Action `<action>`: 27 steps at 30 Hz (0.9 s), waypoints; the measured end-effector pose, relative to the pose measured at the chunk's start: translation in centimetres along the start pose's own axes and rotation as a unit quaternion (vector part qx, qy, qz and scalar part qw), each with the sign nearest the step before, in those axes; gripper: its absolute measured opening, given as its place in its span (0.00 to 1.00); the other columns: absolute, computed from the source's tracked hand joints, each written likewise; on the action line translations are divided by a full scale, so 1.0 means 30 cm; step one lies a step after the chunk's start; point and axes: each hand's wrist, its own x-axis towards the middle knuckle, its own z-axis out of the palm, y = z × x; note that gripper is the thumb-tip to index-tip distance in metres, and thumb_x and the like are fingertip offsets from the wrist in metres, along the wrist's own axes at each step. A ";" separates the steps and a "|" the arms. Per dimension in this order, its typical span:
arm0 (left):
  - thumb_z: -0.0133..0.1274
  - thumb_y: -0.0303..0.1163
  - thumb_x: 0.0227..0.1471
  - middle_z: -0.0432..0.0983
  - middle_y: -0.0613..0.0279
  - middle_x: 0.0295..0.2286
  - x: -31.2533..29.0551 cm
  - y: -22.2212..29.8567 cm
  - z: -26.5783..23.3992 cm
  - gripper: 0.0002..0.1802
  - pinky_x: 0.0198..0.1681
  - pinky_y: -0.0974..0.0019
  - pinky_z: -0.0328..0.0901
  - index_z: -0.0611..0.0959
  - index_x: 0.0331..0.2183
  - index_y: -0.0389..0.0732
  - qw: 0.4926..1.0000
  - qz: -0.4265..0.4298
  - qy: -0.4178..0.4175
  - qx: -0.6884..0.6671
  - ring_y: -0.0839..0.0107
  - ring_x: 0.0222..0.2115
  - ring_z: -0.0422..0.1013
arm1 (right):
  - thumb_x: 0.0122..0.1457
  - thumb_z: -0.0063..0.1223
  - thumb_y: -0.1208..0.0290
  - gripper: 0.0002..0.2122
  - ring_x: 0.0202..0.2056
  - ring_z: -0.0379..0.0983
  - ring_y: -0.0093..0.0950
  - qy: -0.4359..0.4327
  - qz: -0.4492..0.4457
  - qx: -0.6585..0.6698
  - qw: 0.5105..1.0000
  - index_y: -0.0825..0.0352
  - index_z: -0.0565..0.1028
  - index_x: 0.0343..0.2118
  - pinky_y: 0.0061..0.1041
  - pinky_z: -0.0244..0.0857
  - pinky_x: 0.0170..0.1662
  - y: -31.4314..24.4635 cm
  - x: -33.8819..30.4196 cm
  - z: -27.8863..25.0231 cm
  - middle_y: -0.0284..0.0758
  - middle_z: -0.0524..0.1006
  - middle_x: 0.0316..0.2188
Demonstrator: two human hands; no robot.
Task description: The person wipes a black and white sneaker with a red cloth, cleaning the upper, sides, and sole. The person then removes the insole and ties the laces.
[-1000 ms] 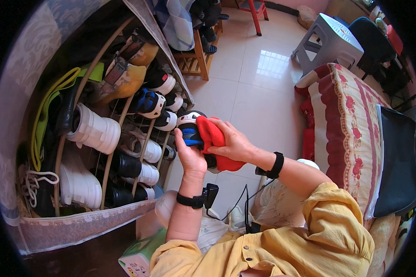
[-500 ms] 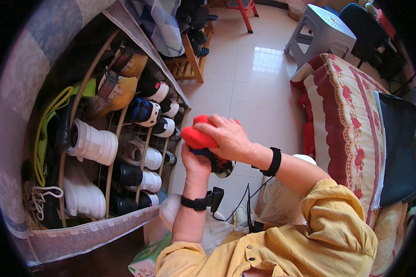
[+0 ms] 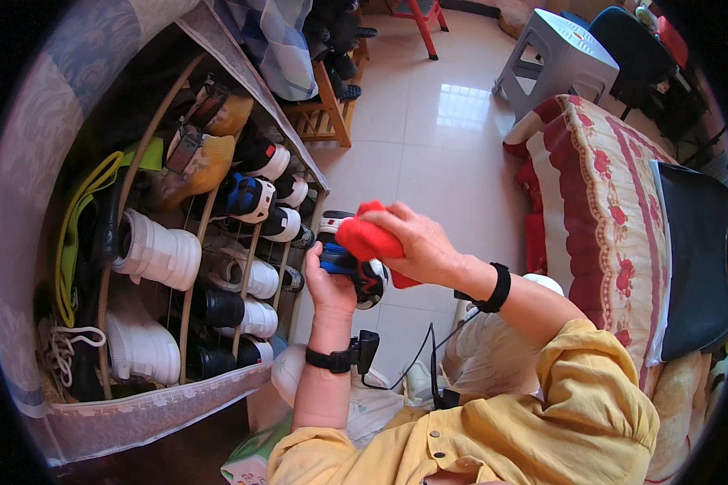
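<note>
A blue, black and white sneaker [image 3: 337,257] rests in my left hand [image 3: 329,284], whose fingers wrap its side from below. Over the shoe, my right hand [image 3: 419,242] grips a bunched red cloth [image 3: 369,237] that covers part of its top. The heel end of the sneaker, white with red marks, shows past the cloth. A similar blue and white sneaker [image 3: 249,196] stands on the shoe rack [image 3: 190,311] to the left, among white, black and tan shoes.
A grey fabric cover [image 3: 162,402] edges the rack. Right of me is a bed with a flowered red and cream spread [image 3: 598,218] and a black flat item [image 3: 696,259]. A grey plastic stool [image 3: 554,61] and a wooden rack [image 3: 328,105] stand farther back.
My right hand has moved the red cloth slightly to the right and down, baring more of the sneaker. The left hand has shifted a little left with the shoe.
</note>
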 end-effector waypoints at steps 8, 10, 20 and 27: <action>0.38 0.60 0.64 0.69 0.60 0.57 -0.020 -0.084 0.005 0.34 0.63 0.56 0.60 0.69 0.60 0.46 0.994 -0.020 -0.106 -0.013 0.63 0.59 0.65 | 0.49 0.67 0.56 0.31 0.54 0.67 0.44 -0.008 -0.046 -0.085 0.995 0.50 0.70 0.59 0.45 0.65 0.53 -0.045 0.062 0.050 0.40 0.69 0.57; 0.38 0.60 0.64 0.72 0.59 0.55 -0.002 -0.079 -0.016 0.34 0.62 0.56 0.61 0.72 0.58 0.45 0.997 -0.018 -0.075 -0.024 0.62 0.57 0.68 | 0.48 0.68 0.58 0.29 0.52 0.68 0.42 -0.030 -0.059 -0.093 0.993 0.51 0.73 0.56 0.44 0.64 0.52 -0.026 0.063 0.068 0.38 0.70 0.54; 0.42 0.54 0.61 0.76 0.54 0.51 0.070 -0.025 -0.029 0.30 0.59 0.47 0.64 0.75 0.53 0.43 0.992 -0.056 0.110 -0.030 0.53 0.51 0.72 | 0.45 0.67 0.67 0.20 0.44 0.75 0.40 -0.149 -0.078 -0.061 0.984 0.55 0.77 0.44 0.41 0.73 0.45 0.013 -0.018 0.094 0.35 0.75 0.43; 0.42 0.47 0.64 0.77 0.60 0.47 0.036 -0.045 -0.015 0.23 0.52 0.53 0.68 0.75 0.53 0.44 0.999 -0.037 -0.001 -0.032 0.62 0.46 0.74 | 0.47 0.65 0.67 0.23 0.48 0.73 0.42 0.010 -0.019 -0.002 1.000 0.55 0.74 0.49 0.40 0.72 0.45 0.038 0.006 -0.033 0.37 0.74 0.44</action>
